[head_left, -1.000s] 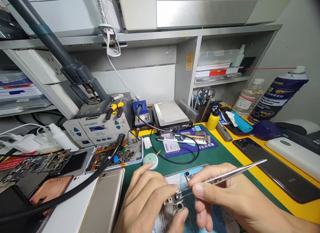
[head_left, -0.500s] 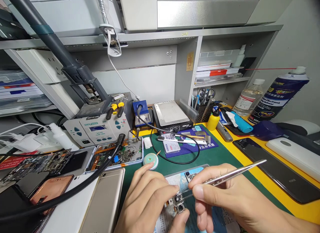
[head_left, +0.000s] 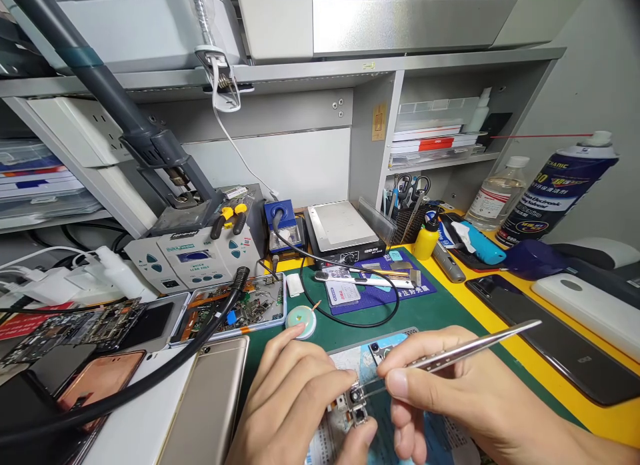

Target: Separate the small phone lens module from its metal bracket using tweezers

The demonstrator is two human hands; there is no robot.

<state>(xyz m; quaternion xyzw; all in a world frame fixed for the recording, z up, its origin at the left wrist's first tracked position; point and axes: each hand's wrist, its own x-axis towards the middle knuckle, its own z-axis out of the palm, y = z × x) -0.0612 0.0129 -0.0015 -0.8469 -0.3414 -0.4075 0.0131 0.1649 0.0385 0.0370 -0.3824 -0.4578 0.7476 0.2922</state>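
Grip: L hand [head_left: 295, 405] pinching cam module [head_left: 357, 396] | R hand [head_left: 447, 378] pinching tweezers [head_left: 480, 346] | tray [head_left: 277, 294]: PCB bits [head_left: 254, 306] | mesh cup [head_left: 403, 225]: scissors [head_left: 412, 193]

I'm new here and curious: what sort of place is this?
Probably a phone or electronics repair workshop: circuit boards, a tray of small parts, and tweezers in the right hand.

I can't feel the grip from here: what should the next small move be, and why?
Probably a light squeeze of the tweezers in the right hand: they point right at the small metal part, which the left hand steadies, but whether they grip it is too small to tell.
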